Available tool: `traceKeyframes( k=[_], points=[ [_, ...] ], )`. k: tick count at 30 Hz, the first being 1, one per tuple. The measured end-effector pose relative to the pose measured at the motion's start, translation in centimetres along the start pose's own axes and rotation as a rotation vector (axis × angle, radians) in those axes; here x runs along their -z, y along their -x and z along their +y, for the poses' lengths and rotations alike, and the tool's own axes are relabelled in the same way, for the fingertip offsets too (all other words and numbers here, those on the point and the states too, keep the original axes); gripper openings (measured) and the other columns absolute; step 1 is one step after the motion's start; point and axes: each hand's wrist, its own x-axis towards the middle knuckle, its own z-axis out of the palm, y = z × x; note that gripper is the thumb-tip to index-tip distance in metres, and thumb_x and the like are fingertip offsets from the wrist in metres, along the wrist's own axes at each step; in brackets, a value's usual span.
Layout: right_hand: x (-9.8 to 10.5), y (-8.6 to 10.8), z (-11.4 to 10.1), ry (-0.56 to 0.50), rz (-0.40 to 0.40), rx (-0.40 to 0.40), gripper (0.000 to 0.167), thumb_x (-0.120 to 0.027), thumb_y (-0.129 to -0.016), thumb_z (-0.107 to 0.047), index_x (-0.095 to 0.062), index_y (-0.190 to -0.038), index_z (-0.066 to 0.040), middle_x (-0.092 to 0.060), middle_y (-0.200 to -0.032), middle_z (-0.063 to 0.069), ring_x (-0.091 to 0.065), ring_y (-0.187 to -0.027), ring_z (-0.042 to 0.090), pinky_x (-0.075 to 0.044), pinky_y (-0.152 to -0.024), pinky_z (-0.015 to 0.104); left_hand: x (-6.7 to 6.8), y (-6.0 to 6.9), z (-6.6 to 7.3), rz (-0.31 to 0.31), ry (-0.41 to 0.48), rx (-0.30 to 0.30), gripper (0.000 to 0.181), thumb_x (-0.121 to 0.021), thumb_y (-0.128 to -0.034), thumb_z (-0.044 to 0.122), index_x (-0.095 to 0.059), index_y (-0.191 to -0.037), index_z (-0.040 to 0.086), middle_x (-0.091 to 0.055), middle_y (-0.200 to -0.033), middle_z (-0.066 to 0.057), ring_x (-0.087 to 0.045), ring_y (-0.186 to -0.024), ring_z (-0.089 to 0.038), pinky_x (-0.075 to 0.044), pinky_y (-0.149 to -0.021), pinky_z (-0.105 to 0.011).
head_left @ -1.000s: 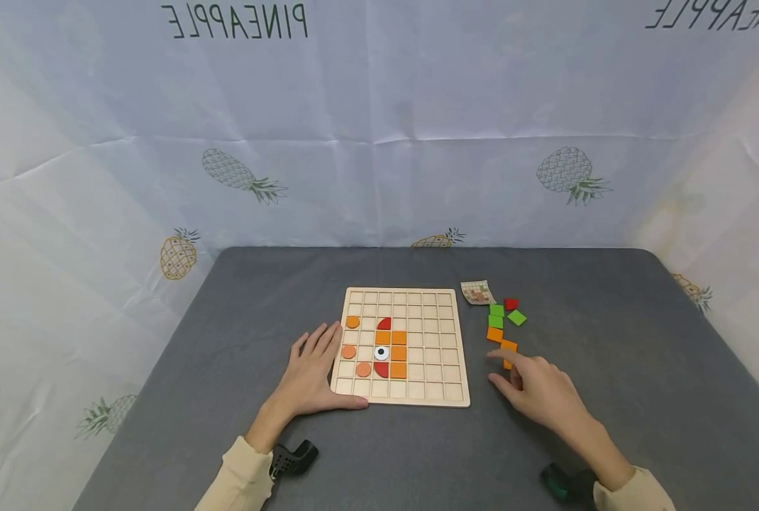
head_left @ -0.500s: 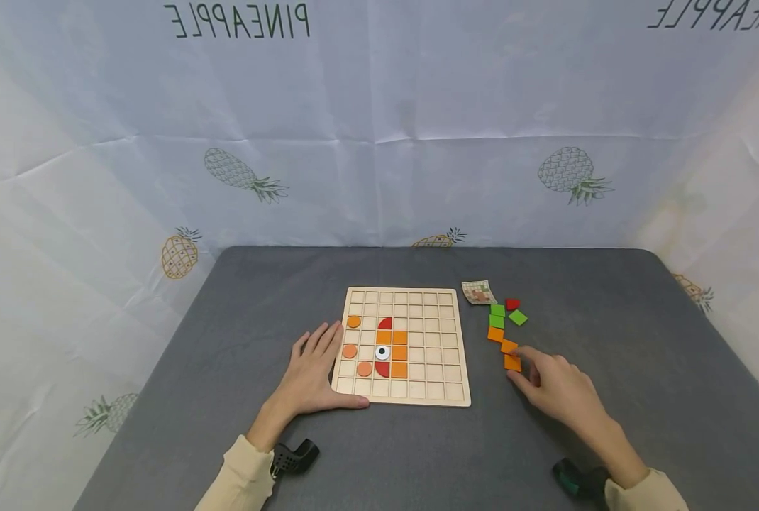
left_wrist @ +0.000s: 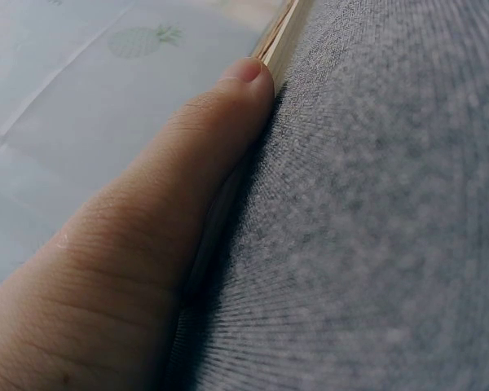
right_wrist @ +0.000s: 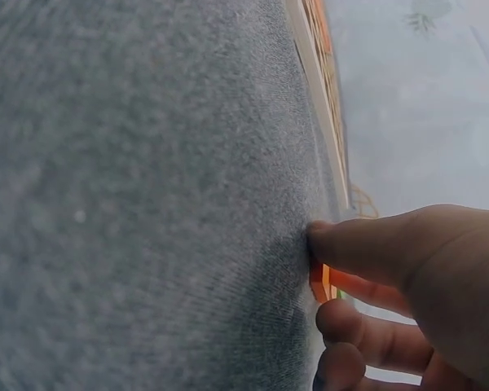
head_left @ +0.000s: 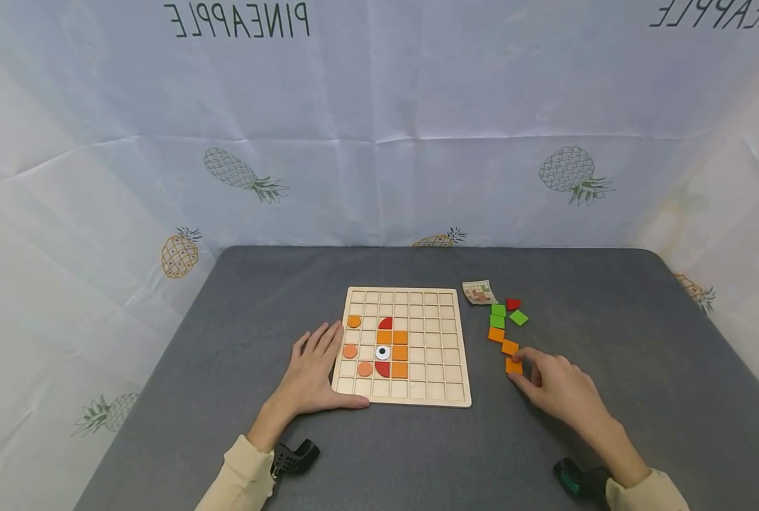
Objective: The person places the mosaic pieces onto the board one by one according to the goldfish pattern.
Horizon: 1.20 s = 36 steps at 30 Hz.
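Note:
A light wooden grid board lies flat on the table, with orange squares, red quarter-circles, orange discs and a black-and-white eye piece in its cells. My left hand rests against its lower left corner, fingers spread along the left edge and thumb along the front edge. In the left wrist view the thumb touches the board's side. To the board's right, my right hand pinches an orange square tile between thumb and finger. The right wrist view shows that tile low at the table surface, partly hidden by fingers.
Beyond the pinched tile lie two more orange tiles, several green tiles and a red piece. A small printed pattern card lies by the board's upper right corner. A pineapple-printed curtain hangs behind the table.
My right hand has moved slightly right and down onto the nearest orange tile and now pinches it. The left hand stays at the board's corner.

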Motion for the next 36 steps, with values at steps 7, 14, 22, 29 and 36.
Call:
traceKeyframes(
  k=[7, 14, 22, 29, 36],
  points=[
    [0.0, 0.0, 0.1, -0.001, -0.006, 0.019, 0.04, -0.075, -0.093, -0.028, -0.07, -0.122, -0.001, -0.051, -0.061, -0.004, -0.043, -0.049, 0.011, -0.031, -0.044, 0.026, 0.0, 0.0, 0.0, 0.001, 0.0, -0.001, 0.137, -0.07, -0.0642, 0.084, -0.017, -0.165, 0.008, -0.022, -0.172, -0.01, -0.02, -0.159, -0.035, -0.016, -0.122, -0.06],
    [-0.1, 0.0, 0.1, -0.003, -0.02, 0.023, 0.039, -0.074, -0.094, -0.027, -0.069, -0.123, -0.001, -0.051, -0.06, -0.005, -0.043, -0.05, 0.011, -0.03, -0.045, 0.026, 0.0, 0.0, -0.1, 0.002, 0.007, -0.001, 0.138, -0.07, -0.0639, 0.085, -0.016, -0.165, 0.008, -0.022, -0.172, -0.011, -0.019, -0.159, -0.035, -0.016, -0.122, -0.06],
    [-0.1, -0.1, -0.2, 0.014, -0.012, 0.021, 0.04, -0.075, -0.093, -0.028, -0.07, -0.121, -0.001, -0.051, -0.061, -0.004, -0.043, -0.051, 0.011, -0.03, -0.046, 0.026, 0.0, 0.0, 0.0, 0.002, 0.007, -0.001, 0.138, -0.071, -0.0638, 0.084, -0.016, -0.165, 0.009, -0.022, -0.172, -0.01, -0.019, -0.159, -0.035, -0.015, -0.122, -0.06],
    [0.1, -0.2, -1.0, 0.004, 0.014, 0.049, 0.04, -0.076, -0.093, -0.03, -0.07, -0.122, -0.003, -0.051, -0.061, -0.004, -0.043, -0.051, 0.011, -0.03, -0.046, 0.027, 0.1, 0.1, 0.1, 0.005, 0.01, -0.001, 0.137, -0.071, -0.0638, 0.083, -0.016, -0.165, 0.009, -0.022, -0.172, -0.01, -0.02, -0.159, -0.035, -0.016, -0.122, -0.061],
    [0.3, -0.7, -2.3, 0.008, 0.023, 0.061, 0.04, -0.077, -0.091, -0.028, -0.071, -0.123, -0.005, -0.049, -0.06, -0.004, -0.042, -0.051, 0.011, -0.028, -0.047, 0.025, 0.2, 0.1, 0.1, 0.009, 0.01, -0.005, 0.137, -0.072, -0.0641, 0.082, -0.016, -0.165, 0.008, -0.022, -0.172, -0.01, -0.02, -0.159, -0.035, -0.016, -0.122, -0.06]
  ],
)
